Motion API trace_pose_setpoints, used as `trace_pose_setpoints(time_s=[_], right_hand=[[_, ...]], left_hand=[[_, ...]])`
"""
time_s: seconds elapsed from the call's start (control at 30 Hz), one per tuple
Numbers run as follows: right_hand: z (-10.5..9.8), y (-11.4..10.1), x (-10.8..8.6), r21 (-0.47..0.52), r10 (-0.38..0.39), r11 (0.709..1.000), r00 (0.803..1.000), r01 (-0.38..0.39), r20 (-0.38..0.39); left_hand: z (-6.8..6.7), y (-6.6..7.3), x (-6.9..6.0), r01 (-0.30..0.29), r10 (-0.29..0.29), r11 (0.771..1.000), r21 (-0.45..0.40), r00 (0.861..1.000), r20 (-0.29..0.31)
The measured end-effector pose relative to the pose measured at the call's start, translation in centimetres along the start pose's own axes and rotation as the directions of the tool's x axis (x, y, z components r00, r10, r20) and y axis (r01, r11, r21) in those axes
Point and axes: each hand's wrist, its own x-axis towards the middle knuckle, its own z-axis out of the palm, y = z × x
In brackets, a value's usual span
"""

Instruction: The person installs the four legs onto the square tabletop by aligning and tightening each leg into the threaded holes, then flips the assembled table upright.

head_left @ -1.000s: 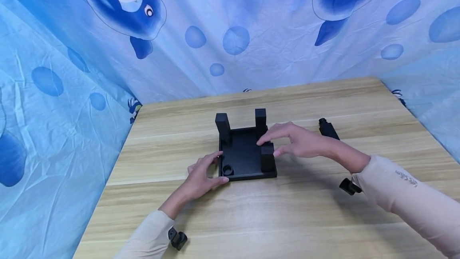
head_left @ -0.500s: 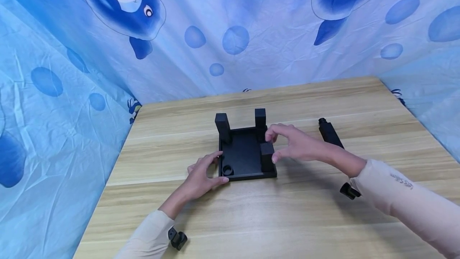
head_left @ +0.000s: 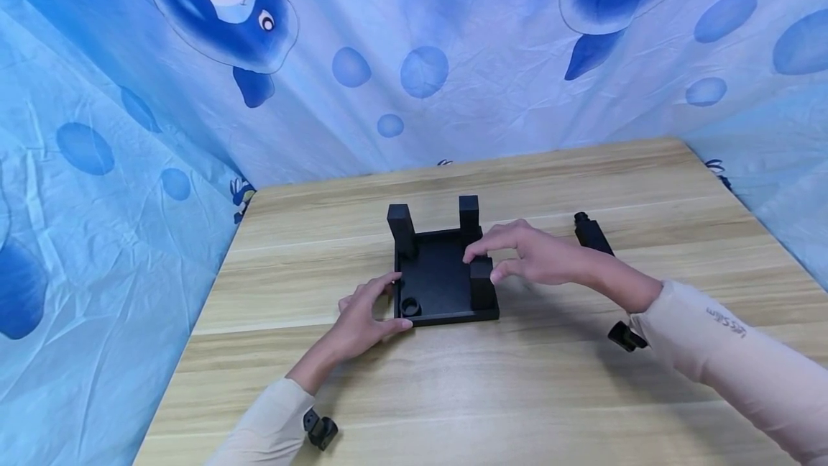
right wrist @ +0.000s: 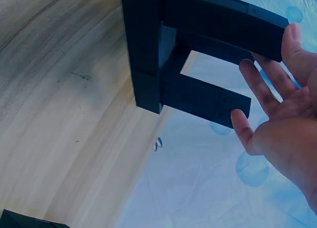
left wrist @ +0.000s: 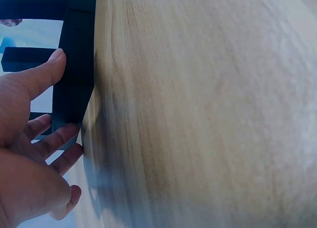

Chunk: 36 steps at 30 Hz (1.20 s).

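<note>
A small black table lies upside down on the wooden desk, its square tabletop (head_left: 438, 282) forming a shallow rimmed tray. Legs stand upright at the back left (head_left: 402, 229), back right (head_left: 469, 216) and front right corners; the front left corner shows a round socket (head_left: 410, 306). My left hand (head_left: 362, 321) holds that corner, thumb on the front rim and fingers along the left side. With my right hand (head_left: 540, 257) I grip the front right table leg (head_left: 481, 286) near its top. In the right wrist view, my thumb touches this leg (right wrist: 223, 22); some fingers are partly hidden behind it.
A loose black leg (head_left: 591, 233) with a threaded end lies on the desk (head_left: 517, 394), beyond my right forearm and partly covered by it. Blue cloth (head_left: 491, 92) with dolphin pictures hangs behind and at both sides.
My right fingers have drawn back to the right, curling, then reached forward again around the front right leg. The left hand and tabletop have stayed put.
</note>
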Motion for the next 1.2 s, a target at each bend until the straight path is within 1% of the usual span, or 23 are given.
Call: trace_pose_setpoints(time_s=[0.2,0.3,0.4,0.53,0.63,0.77,0.87,0.97,1.13,1.2], right_hand=[[0.1,-0.1,-0.1,-0.105,-0.039,0.994,0.999,0.035,-0.038],[0.1,-0.1,-0.2,-0.132,-0.051,0.990,0.997,0.044,-0.052],[0.1,-0.1,-0.7,-0.147,-0.027,0.989,0.997,0.016,-0.075],[0.0,0.1,-1.9,-0.147,0.014,0.989,0.992,-0.032,-0.122],[-0.3,0.5,-2.9,-0.158,0.017,0.986,0.987,-0.043,-0.160],[-0.7,1.5,-4.1,-0.214,-0.005,0.976,0.979,-0.040,-0.205],[-0.9,2.4,-5.0,-0.260,-0.009,0.964,0.974,-0.052,-0.227],[-1.2,3.3,-5.8,-0.320,-0.006,0.944,0.970,-0.075,-0.244],[-1.9,4.7,-7.1,-0.439,-0.020,0.893,0.964,-0.102,-0.265],[-2.1,5.1,-7.5,-0.462,-0.023,0.880,0.963,-0.108,-0.270]], left_hand=[[-0.1,0.0,0.0,0.000,0.000,1.000,0.002,1.000,0.000],[-0.1,0.0,0.1,-0.005,0.005,1.000,0.001,1.000,-0.001],[-0.1,0.0,0.1,-0.010,0.010,1.000,0.001,1.000,0.000],[-0.1,0.0,0.1,-0.012,0.012,1.000,-0.004,1.000,0.004],[-0.1,0.0,0.1,-0.009,0.009,1.000,-0.008,1.000,0.005],[-0.1,0.1,0.0,-0.007,0.007,1.000,-0.007,1.000,0.004],[-0.1,0.1,0.0,-0.006,0.006,1.000,-0.006,1.000,0.003],[-0.1,0.1,0.0,-0.004,0.004,1.000,-0.004,1.000,0.003],[-0.1,0.0,0.0,-0.003,0.003,1.000,-0.009,1.000,0.003],[-0.1,0.0,0.0,-0.002,0.002,1.000,-0.010,1.000,0.003]])
